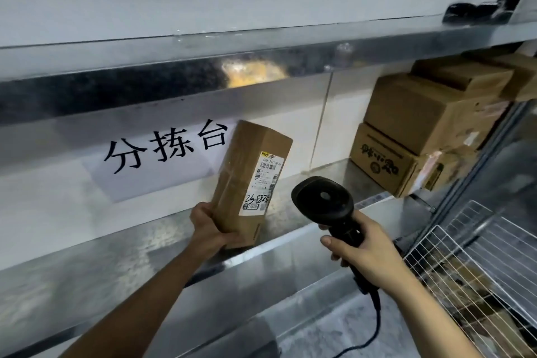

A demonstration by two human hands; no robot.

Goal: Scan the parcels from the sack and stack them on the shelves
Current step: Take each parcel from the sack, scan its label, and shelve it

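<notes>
I saw my left hand (209, 227) clamped on the parcel (251, 180) above the shelf (116, 253) edge, right hand (367, 253) gripping the scanner (325, 200), stacked boxes (421, 131) rightward, open shelf leftward.

Single view only, head-mounted wide-angle camera. Faces forward and slightly upward into a galvanised metal shelf unit (261, 46) at close range; shelf edges bow from lens distortion. Both forearms enter from the bottom edge. White paper sign with black characters (162, 154) sits just left of centre; white wire rack (476, 256) lies at lower right.
</notes>
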